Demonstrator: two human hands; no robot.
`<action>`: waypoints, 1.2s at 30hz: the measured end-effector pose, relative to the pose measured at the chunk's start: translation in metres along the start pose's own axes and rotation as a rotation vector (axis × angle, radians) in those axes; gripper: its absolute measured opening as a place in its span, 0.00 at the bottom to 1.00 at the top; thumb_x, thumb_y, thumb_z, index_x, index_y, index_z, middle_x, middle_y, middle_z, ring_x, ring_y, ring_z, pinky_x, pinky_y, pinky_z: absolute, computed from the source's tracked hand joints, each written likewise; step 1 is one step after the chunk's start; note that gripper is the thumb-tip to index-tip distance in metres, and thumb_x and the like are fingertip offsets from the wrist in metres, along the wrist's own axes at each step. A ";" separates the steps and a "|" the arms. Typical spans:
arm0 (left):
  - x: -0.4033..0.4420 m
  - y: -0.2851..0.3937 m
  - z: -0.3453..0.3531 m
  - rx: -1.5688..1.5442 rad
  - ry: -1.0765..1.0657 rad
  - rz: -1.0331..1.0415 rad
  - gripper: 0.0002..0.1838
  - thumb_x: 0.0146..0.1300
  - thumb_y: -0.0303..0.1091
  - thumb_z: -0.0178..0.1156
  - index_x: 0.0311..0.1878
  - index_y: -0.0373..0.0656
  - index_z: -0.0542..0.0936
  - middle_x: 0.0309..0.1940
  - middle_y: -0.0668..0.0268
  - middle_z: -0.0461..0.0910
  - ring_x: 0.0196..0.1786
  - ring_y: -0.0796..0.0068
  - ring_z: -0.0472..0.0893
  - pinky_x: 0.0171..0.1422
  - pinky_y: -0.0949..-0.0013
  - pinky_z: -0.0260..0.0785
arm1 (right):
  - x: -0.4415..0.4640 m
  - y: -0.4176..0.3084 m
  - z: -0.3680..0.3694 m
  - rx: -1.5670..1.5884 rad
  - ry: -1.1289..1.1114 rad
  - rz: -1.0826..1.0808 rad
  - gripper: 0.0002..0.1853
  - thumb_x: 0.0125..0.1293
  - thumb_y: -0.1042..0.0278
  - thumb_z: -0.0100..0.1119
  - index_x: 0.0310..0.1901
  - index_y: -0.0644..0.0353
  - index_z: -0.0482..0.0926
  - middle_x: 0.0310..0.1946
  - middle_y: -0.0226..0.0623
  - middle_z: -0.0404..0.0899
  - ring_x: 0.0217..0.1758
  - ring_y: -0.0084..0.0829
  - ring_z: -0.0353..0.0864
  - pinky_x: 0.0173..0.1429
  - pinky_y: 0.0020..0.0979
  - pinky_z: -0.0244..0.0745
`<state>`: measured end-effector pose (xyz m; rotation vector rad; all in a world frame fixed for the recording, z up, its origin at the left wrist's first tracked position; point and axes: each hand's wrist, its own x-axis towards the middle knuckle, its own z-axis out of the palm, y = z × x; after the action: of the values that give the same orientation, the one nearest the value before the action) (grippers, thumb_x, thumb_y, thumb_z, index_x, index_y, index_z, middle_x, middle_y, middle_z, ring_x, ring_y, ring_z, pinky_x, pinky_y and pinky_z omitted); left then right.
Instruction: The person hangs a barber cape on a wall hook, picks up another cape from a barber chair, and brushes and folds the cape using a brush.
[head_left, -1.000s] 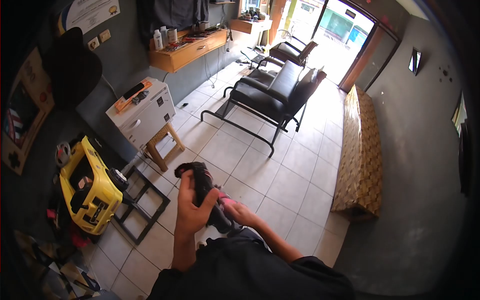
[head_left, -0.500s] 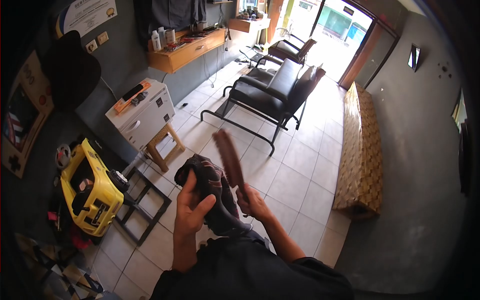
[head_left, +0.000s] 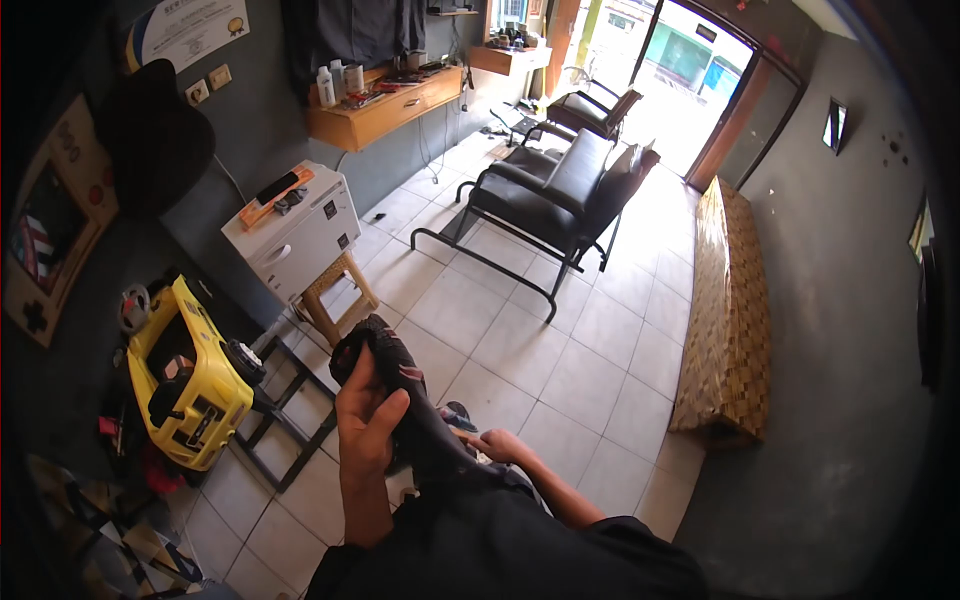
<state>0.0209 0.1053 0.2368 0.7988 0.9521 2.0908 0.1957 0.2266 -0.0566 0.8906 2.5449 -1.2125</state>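
Observation:
My left hand (head_left: 367, 415) is wrapped round a dark shoe (head_left: 432, 435) with reddish marks, thumb on its near side. The shoe is held up in front of my dark shirt, its sole and opening not clearly seen. At the shoe's right side, low down, my right hand (head_left: 503, 447) is closed round the handle of a brush (head_left: 466, 436). Only a small light-brown piece of the brush shows; its bristles are hidden behind the shoe.
A yellow toy car (head_left: 190, 375) and a dark metal frame (head_left: 285, 420) are on the left. A small white fridge (head_left: 300, 235) stands on a wooden stool (head_left: 345, 295). Ahead are black reclining chairs (head_left: 540, 195); a woven-covered box (head_left: 725, 320) lines the right wall.
My right hand has moved down with the brush, which stood upright beside the shoe and is now mostly behind it. The shoe has turned and shifted slightly left and down.

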 end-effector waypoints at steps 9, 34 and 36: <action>0.008 -0.013 0.007 0.063 -0.025 -0.071 0.28 0.59 0.24 0.53 0.63 0.30 0.61 0.49 0.60 0.73 0.48 0.76 0.74 0.54 0.73 0.67 | -0.051 -0.122 -0.113 0.926 0.271 -0.315 0.23 0.73 0.50 0.35 0.33 0.60 0.72 0.18 0.22 0.63 0.21 0.16 0.61 0.25 0.21 0.58; -0.010 -0.003 -0.031 0.179 0.116 0.033 0.23 0.60 0.21 0.56 0.59 0.31 0.67 0.41 0.65 0.77 0.43 0.83 0.76 0.48 0.80 0.69 | -0.055 -0.178 -0.105 0.766 0.290 -0.577 0.14 0.72 0.64 0.38 0.45 0.64 0.71 0.28 0.29 0.72 0.33 0.18 0.70 0.37 0.22 0.66; -0.019 -0.002 -0.038 0.213 0.152 0.041 0.22 0.60 0.21 0.56 0.59 0.31 0.68 0.40 0.66 0.77 0.42 0.83 0.76 0.48 0.79 0.69 | -0.052 -0.174 -0.092 0.858 0.124 -0.567 0.13 0.72 0.65 0.37 0.43 0.63 0.71 0.25 0.26 0.71 0.29 0.17 0.68 0.34 0.20 0.64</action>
<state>0.0034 0.0767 0.2101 0.7793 1.2667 2.1332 0.1425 0.1889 0.1362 0.3282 2.4099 -2.5897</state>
